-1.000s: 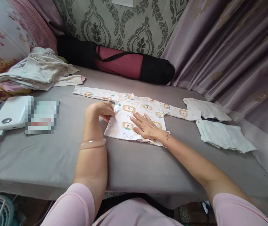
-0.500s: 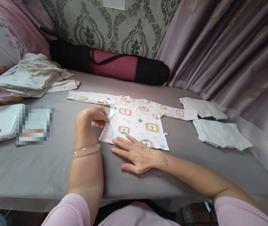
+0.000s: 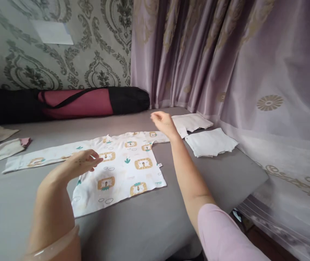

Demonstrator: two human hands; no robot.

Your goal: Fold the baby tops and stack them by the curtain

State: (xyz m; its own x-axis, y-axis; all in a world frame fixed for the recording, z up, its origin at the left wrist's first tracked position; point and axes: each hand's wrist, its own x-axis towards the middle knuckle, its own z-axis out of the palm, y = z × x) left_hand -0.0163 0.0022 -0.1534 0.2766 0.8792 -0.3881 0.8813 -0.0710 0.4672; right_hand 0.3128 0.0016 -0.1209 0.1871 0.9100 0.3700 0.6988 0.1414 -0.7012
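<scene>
A white long-sleeved baby shirt (image 3: 124, 170) with lion faces and green leaves lies spread flat, both sleeves stretched out sideways. Over its left chest side hovers my left hand (image 3: 82, 163), fingers bent loosely with gaps between them and nothing held. My right hand (image 3: 163, 122) is by the right sleeve, its fingers curled in and slightly smeared; no cloth shows in them. My right wrist and forearm cover part of that sleeve. Beyond the sleeve's cuff lie two folded white cloths (image 3: 210, 142).
A black and dark red roll bag (image 3: 81, 103) lies along the patterned wall. Purple curtains (image 3: 187, 54) hang behind and to the right. Several pale garments (image 3: 1, 150) lie at the left edge. Grey fabric (image 3: 122, 228) covers the surface, whose edge runs along the lower right.
The view has swung right. My right hand has left the shirt's bottom hem and moved up to the right sleeve. My left hand has come off the shirt's side edge and risen over the front.
</scene>
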